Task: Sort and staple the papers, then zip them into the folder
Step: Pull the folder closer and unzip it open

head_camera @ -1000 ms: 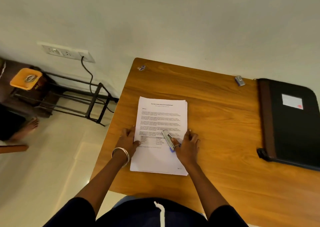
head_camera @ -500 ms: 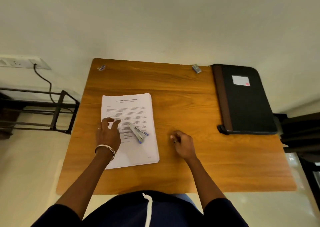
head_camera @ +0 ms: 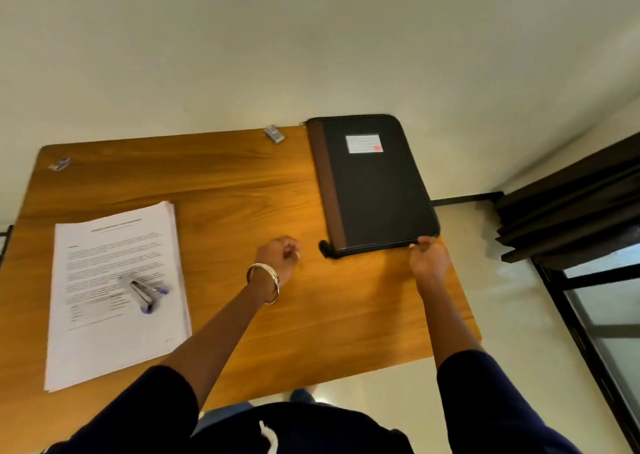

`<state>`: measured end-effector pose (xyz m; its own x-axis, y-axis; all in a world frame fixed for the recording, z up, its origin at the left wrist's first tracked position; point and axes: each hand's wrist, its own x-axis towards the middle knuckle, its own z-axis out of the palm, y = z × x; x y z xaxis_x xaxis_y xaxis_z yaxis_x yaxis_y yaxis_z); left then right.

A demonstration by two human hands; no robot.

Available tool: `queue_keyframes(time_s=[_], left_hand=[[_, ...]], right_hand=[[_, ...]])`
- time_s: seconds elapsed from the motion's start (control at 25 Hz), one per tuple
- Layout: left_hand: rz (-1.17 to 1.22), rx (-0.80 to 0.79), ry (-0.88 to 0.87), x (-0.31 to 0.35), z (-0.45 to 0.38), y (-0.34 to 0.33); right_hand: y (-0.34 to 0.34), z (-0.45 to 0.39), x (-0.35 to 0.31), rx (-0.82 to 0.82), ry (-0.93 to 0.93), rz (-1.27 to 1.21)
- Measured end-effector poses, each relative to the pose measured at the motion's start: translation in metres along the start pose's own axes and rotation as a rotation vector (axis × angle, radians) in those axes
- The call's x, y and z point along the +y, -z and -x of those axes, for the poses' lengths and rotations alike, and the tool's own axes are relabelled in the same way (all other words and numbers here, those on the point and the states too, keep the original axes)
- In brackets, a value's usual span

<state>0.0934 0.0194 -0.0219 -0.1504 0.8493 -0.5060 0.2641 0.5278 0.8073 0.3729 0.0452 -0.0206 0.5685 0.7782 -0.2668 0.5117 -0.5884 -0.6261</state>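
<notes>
Currently the folder (head_camera: 375, 185) lies flat and closed at the far right of the tabletop (head_camera: 242, 193), its brown spine strip facing left and a white label (head_camera: 364, 143) with a red mark near its far end. Its right near corner overhangs the tabletop edge. The right hand (head_camera: 427, 257) touches the folder's near edge close to that corner; its fingers curl at the edge, though whether they actually grip it cannot be told. The left hand (head_camera: 278, 256) hovers over bare wood just left of the folder's near left corner, fingers loosely curled and holding nothing. A pair of bangles (head_camera: 265, 282) sits on the left wrist.

Well apart, at the near left of the tabletop, the papers (head_camera: 117, 290) lie in one stack, printed side up, edges slightly fanned along the right side. The stapler (head_camera: 143, 292) rests on top of the stack, roughly at its middle, blurred by motion.

At the far edge, a small metal object (head_camera: 274, 134) lies just left of the folder's far corner. Another small object (head_camera: 59, 164) lies near the far left corner; it is too blurred to identify.
</notes>
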Motion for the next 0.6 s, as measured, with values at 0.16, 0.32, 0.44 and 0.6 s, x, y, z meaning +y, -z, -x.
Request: queue_keyframes(time_s=[0.16,0.32,0.44,0.6], left_hand=[[-0.444,-0.121,0.038,0.045,-0.027,-0.051],[-0.09,-0.098,0.182,0.075,-0.043,-0.08],[0.057,-0.044,0.301,0.077,-0.053,-0.079],[0.35,-0.102,0.292,0.064,-0.049,-0.059]], right_hand=[[0.011,-0.07,-0.003,-0.098,-0.04,0.081],[-0.003,-0.099,-0.017,-0.286,-0.055,0.175],[-0.001,-0.095,-0.028,-0.195,-0.081,0.324],[0.019,-0.085,-0.033,-0.166,-0.219,0.163]])
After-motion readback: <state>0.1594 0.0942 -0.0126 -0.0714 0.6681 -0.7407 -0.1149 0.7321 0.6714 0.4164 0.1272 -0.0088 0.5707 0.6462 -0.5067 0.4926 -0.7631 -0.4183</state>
